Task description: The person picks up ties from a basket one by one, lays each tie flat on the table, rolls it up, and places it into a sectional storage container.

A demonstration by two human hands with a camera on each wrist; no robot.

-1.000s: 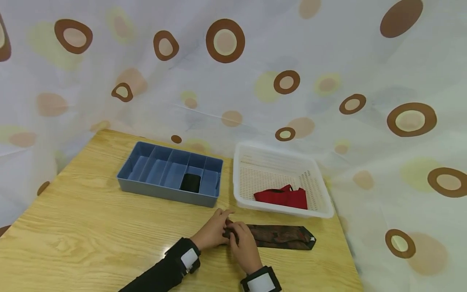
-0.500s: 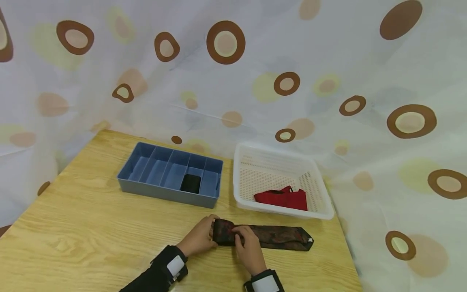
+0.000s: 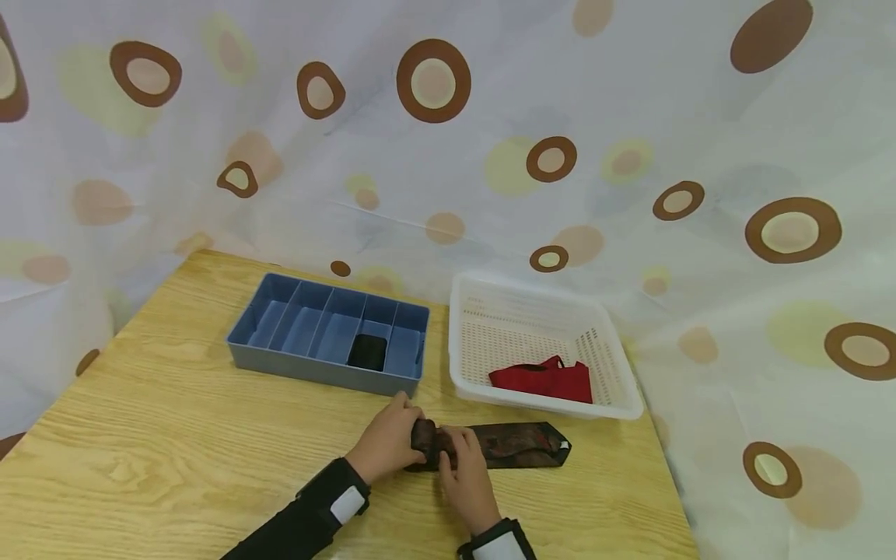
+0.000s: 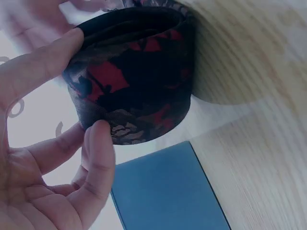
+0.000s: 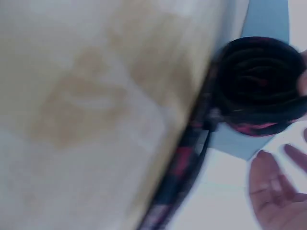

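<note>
Necktie (image 3: 518, 445), dark with red and brown patterning, is laid on a wood-grain surface (image 3: 175, 435) at the near side, in front of a blue tray (image 3: 322, 373) and a white basket (image 3: 521, 303). Its left end is wound into a coil (image 4: 139, 91), while its pointed right end is left flat, with a small pale label (image 3: 564, 446) shown near the tip. The coil is stood on edge, its spiral layers seen from the side in the right wrist view, and appears to be gripped so that the winding does not spring loose. By the left hand (image 3: 387, 439) the coil is grasped: thumb and fingers (image 4: 98, 158) are spread only as wide as the roll and pressed against its outside. The right hand (image 3: 467, 474) is placed just beside the coil, above the flat length, probably to steady or guide it; its fingers are bent and slightly parted, but whether the fabric is pinched or merely touched cannot be told. Of the tray's 5 compartments, the 4th from the left is occupied by a small black bundle (image 3: 367, 352). In the basket a red cloth (image 3: 546, 379) is held, heaped against the near wall. Behind everything, a pale curtain (image 3: 434, 163) printed with brown rings is hung.
</note>
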